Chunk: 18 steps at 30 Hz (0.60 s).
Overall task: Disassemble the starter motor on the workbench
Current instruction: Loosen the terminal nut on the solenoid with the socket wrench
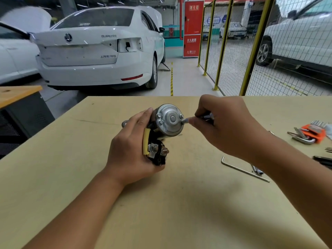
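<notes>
- Starter motor sits near the middle of the workbench, its silver end cap facing the camera, the solenoid terminals hanging at 6 o'clock below it.
- Left hand wraps the body from the 9 o'clock side, fingers curled round the far side and mostly hidden, thumb lying along the yellow-sleeved lead.
- Right hand comes in from 3 o'clock, fingertips pinching a small metal driver tool; its tip meets the cap's edge at 3 o'clock, beside a through-bolt head.
- Whether the tip is truly seated on a fastener, I cannot tell.
- To do this step well, I'd say: keep the tool square to the fastener, push inward while turning, and let the left hand brace against the twist so the housing doesn't roll.
- Both wrists float above the bench, forearms angling in from 5 and 7 o'clock.
- Spare tools wait at 3 o'clock: a loose hex key and an orange-holder key set, well apart from the motor.
</notes>
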Tool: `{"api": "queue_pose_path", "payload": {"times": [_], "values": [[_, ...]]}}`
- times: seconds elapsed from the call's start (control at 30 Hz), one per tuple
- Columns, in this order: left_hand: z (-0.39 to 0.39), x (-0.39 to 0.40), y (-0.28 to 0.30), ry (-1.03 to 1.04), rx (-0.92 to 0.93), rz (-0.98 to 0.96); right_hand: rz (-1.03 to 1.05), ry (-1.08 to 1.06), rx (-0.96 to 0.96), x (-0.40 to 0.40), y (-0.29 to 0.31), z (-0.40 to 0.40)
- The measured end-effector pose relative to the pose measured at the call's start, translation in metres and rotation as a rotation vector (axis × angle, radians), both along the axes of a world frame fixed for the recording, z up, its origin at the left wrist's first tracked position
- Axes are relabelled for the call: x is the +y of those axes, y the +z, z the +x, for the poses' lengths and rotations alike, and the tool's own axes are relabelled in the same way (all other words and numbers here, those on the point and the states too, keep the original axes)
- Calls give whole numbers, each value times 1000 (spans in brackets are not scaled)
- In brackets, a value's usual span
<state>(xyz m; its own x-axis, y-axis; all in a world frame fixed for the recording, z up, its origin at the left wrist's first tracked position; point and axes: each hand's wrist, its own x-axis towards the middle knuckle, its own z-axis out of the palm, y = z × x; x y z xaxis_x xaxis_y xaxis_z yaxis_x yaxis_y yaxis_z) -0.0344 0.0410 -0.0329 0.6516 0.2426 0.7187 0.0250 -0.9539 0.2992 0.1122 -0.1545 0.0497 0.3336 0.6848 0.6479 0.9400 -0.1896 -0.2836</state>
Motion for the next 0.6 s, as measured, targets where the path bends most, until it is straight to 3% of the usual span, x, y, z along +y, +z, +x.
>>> {"api": "queue_pose_path", "payload": {"times": [0.23,0.43,0.6], "values": [[4,-13,3,66,37,147,-36,-195,302,5,4,2],[6,-21,2,105,65,215,63,-97,935,-3,-6,18],[8,-23,4,178,21,93,100,-67,998,1,-10,18]]}}
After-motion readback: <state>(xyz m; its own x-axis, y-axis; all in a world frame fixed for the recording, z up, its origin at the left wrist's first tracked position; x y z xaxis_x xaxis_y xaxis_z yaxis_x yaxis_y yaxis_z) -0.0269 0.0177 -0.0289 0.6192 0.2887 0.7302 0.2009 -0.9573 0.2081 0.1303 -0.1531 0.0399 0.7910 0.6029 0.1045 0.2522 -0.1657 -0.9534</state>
